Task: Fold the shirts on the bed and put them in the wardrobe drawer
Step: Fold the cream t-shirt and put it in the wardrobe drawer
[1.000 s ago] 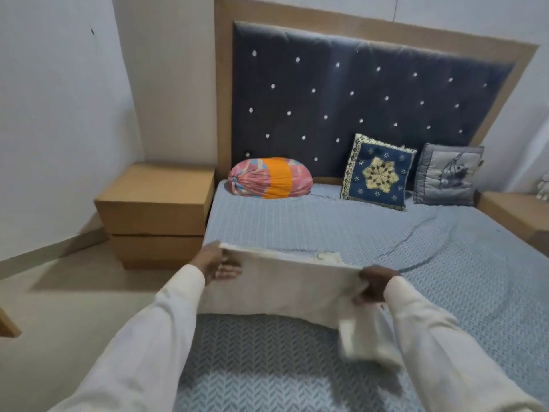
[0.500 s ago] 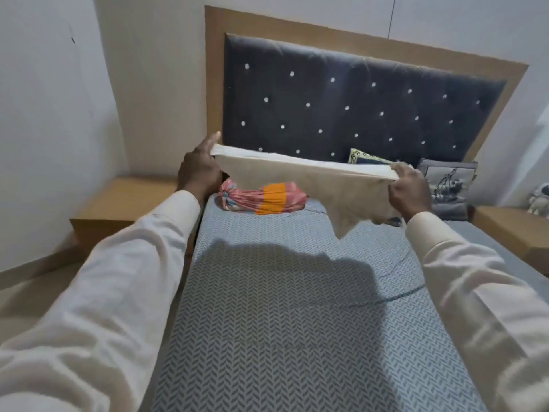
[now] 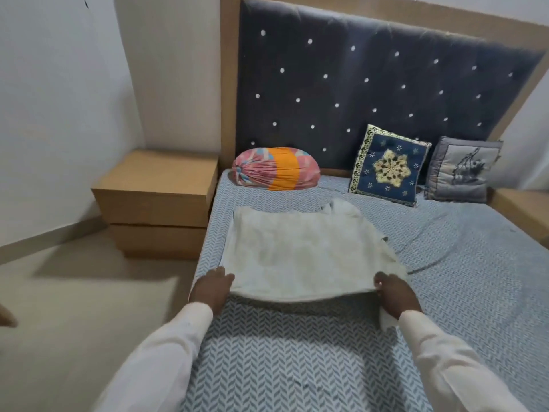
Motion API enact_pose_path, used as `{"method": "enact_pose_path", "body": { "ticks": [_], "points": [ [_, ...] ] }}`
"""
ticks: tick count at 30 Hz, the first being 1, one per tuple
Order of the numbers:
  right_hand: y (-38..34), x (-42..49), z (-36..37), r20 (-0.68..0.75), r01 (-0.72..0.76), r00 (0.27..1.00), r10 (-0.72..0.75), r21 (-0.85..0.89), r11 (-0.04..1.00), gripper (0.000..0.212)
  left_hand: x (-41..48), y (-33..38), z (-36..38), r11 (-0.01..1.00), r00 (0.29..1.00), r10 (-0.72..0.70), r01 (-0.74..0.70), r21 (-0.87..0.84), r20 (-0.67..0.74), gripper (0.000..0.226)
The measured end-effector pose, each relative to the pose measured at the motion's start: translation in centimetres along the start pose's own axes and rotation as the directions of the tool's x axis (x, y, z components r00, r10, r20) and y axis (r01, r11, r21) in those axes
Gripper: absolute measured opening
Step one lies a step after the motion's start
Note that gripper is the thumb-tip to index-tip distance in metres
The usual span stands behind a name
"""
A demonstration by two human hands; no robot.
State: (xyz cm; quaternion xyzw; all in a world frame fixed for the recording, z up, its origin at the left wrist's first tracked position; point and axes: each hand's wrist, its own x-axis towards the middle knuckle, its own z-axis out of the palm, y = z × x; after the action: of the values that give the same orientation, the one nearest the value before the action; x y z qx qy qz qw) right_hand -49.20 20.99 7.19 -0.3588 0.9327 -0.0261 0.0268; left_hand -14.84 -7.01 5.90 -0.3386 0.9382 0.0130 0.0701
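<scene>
Blue herringbone bedspread (image 3: pixel 297 358) covers the bed. On it we note a white shirt (image 3: pixel 300 257) lying flat, collar toward the far headboard (image 3: pixel 386 93). Both arms reach forward, knuckles up. Our left hand (image 3: pixel 212 288) pinches its near-left corner and our right hand (image 3: pixel 396 295) its near-right corner.

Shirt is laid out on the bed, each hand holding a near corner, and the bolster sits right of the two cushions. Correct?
No: the head view shows the bolster left of the blue cushion and grey cushion. The rest holds: the shirt lies on the bed, left hand and right hand each holding a near corner.
</scene>
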Motion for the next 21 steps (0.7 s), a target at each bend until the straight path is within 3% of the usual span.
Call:
{"method": "enact_pose_path", "body": {
  "ticks": [8,13,21],
  "points": [
    [1.5,-7.6,5.2,0.083,0.008,0.997,0.011,-0.233,0.972,0.018,-6.9,0.3,5.0,0.993,0.988,0.099,-0.106,0.051,0.117,0.031],
    [2.3,-12.1,5.1,-0.002,-0.087,0.996,0.090,-0.276,0.957,0.014,-11.0,1.2,5.7,0.994,0.978,0.091,-0.101,0.044,0.186,0.025],
    [3.5,-18.0,5.4,-0.104,-0.132,0.989,0.103,-0.326,0.936,0.020,-16.3,3.8,6.1,0.947,0.962,0.105,-0.174,0.271,0.252,0.030]
  ]
}}
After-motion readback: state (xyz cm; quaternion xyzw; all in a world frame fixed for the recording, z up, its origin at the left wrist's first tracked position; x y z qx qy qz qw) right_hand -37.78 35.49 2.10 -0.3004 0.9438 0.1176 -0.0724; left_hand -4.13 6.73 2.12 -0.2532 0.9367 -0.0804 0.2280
